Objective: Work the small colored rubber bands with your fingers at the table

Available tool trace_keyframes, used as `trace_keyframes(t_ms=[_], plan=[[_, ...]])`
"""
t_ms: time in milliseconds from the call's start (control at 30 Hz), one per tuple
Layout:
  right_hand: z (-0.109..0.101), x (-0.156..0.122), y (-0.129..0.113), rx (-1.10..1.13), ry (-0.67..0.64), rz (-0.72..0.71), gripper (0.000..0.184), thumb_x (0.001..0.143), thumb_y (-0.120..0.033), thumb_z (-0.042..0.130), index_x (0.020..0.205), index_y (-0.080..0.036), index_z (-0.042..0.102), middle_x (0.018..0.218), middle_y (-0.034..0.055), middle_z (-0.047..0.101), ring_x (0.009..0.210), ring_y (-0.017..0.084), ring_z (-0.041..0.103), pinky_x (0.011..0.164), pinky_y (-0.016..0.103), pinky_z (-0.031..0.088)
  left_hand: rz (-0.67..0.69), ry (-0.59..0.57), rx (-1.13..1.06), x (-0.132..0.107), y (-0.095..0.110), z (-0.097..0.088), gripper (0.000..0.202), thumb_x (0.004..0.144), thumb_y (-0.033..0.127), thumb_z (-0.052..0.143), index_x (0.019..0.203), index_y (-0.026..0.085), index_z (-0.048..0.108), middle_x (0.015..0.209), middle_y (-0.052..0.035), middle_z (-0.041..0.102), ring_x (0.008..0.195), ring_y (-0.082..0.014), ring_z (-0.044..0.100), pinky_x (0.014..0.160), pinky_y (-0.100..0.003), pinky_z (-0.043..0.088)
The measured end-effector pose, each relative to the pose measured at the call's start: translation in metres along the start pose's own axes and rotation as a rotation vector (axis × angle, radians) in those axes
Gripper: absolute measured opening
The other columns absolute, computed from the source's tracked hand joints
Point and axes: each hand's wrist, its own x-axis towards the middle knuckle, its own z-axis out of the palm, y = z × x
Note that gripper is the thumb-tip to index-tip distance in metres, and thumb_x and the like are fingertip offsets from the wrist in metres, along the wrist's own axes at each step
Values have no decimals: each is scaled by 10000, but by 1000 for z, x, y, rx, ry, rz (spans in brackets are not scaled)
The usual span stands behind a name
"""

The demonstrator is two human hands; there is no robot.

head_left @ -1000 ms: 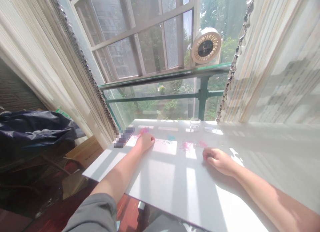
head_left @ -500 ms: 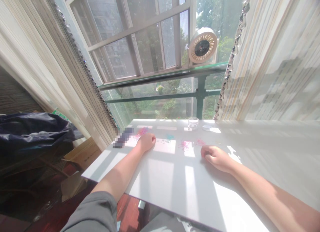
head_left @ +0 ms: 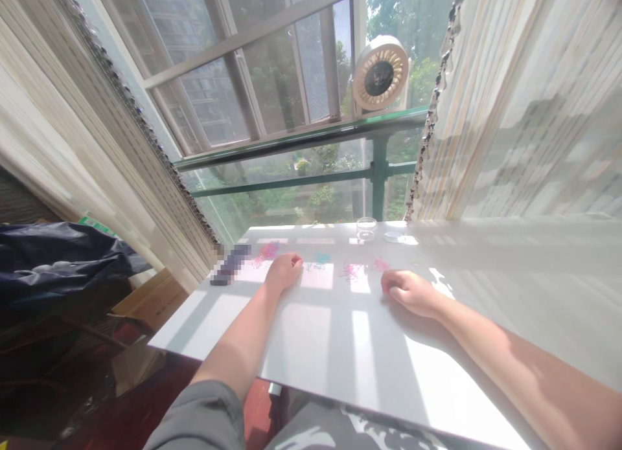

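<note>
My left hand (head_left: 286, 270) is over the left part of the white table (head_left: 311, 333), its fingers curled closed. Whatever is in them, if anything, is hidden. Beside it lies a pink and purple pile (head_left: 267, 250) of small thin pieces that look like paper clips. To its right are teal pieces (head_left: 319, 261) of the same sort. My right hand (head_left: 411, 291) rests on the table with its fingers curled in; their contents cannot be seen. Just beyond it lie a small pink pile (head_left: 380, 264) and a larger pink pile (head_left: 352, 271).
A clear round container (head_left: 366, 230) stands at the table's back edge, with a white lid-like disc (head_left: 396, 237) beside it. A blurred-out dark object (head_left: 230, 265) lies at the left. A round fan (head_left: 381, 74) stands by the window. A cardboard box (head_left: 150, 298) is left of the table.
The camera view has shifted, moving the scene left and slightly up. My left hand has moved a little right, away from the pink and purple pile. My right hand stays near its place.
</note>
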Motion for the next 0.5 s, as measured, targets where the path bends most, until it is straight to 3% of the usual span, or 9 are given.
trace_keyframes(t_ms=[200,500], plan=[[0,0,-1,5,-5,-3,175,626,-141,370,695,-191,523,688,2,558,663,150,498,621,252,387,149,3,-48,-16,5,2,259,803,362,511,980,220,635,912,-3,667,788,-132,592,750,-223,451],[0,-1,-1,13,3,4,186,635,-138,380,714,-188,541,715,6,571,679,151,506,632,251,388,158,25,35,-5,18,12,211,803,291,501,812,198,690,886,-45,658,768,-170,586,732,-268,429]])
